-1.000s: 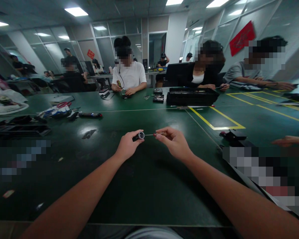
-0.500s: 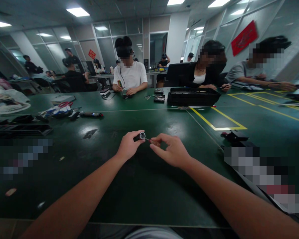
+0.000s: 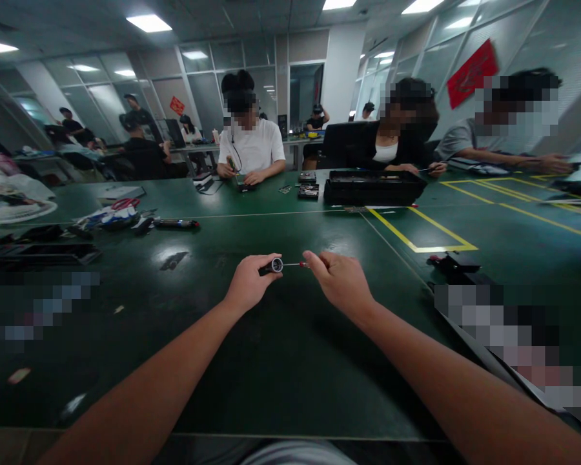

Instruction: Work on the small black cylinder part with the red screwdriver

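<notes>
A small black cylindrical part [image 3: 273, 266] is held above the green, smooth-topped desk [image 3: 271, 374], midway between its near and far edges. Its round end faces the viewer: a pale, shiny ring surrounds a dark hollow, with small details inside too fine to make out. The left hand [image 3: 248, 283] is closed around it, thumb and fingers pinching the black sides. The right hand [image 3: 345, 281] is curled into a loose fist around a slim tool with a straight silvery shaft and red collar [image 3: 294, 264]; its handle is hidden. The shaft points at the ring's side; contact cannot be told.
</notes>
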The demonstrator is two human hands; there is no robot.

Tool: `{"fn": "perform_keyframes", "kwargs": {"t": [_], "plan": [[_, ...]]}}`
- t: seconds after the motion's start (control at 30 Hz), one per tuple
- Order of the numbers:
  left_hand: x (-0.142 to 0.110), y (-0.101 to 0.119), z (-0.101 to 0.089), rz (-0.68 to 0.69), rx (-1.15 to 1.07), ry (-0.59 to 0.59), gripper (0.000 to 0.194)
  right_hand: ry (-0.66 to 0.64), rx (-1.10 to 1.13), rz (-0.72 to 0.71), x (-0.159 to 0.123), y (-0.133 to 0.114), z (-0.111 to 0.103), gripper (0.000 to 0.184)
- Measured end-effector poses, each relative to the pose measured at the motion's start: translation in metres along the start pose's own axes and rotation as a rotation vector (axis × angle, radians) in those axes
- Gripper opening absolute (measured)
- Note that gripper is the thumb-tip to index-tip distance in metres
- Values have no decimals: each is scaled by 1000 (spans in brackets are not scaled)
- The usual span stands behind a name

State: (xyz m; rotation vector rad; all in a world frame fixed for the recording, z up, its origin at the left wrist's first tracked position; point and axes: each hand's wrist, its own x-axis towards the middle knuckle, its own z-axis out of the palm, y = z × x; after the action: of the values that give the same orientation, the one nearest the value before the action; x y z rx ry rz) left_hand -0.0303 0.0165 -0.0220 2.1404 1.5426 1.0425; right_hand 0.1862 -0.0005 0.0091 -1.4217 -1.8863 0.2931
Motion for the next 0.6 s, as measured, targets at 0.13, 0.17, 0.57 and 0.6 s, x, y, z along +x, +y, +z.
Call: {"fn": "perform_keyframes", "kwargs": {"t": [0.13,0.17,0.57,0.6], "plan": [[0,0,-2,-1,2,6,43,-20,-6,-4,0,0,0,49],[0,-1,-2,-1,4,6,43,-25,-2,-8,0,0,0,46],[-1,-1,-2,0,1,-16,42,-121,117,-95,0,4,-1,48],[-1,0,-2,2,1,-17,42,-99,107,-93,0,4,0,50]]}}
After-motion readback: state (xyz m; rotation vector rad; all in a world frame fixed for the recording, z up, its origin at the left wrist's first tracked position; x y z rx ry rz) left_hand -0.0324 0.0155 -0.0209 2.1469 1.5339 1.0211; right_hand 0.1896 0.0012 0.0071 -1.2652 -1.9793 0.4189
